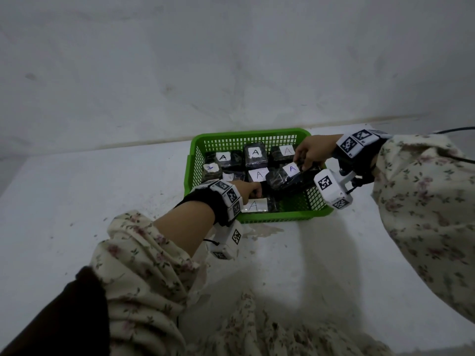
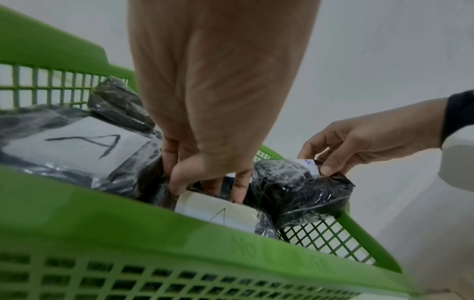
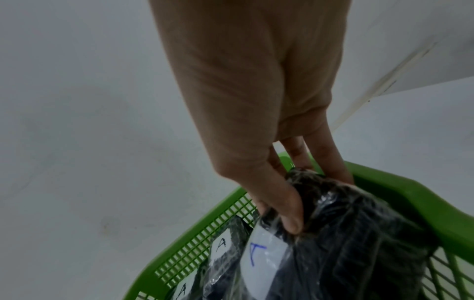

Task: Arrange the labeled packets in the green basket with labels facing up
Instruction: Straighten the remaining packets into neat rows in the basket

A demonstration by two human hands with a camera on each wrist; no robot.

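Note:
The green basket [image 1: 246,133] holds several black plastic-wrapped packets with white "A" labels facing up. My right hand [image 1: 303,163] pinches the end of a raised, tilted packet [image 1: 285,179] at the basket's right side; its blue "A" label [image 3: 259,255] faces up. The right wrist view shows thumb and fingers of the right hand [image 3: 307,199] closed on the packet's wrap [image 3: 354,243]. My left hand [image 1: 255,192] reaches over the near rim. In the left wrist view the left hand [image 2: 209,190] has curled fingers gripping the far edge of the front packet [image 2: 218,215], label up.
The basket sits on a pale surface close to a white wall behind it. A black cable [image 1: 455,129] runs at the far right. Floral sleeves and fabric [image 1: 257,325] fill the near foreground. The basket's near-right corner [image 1: 298,201] shows bare mesh.

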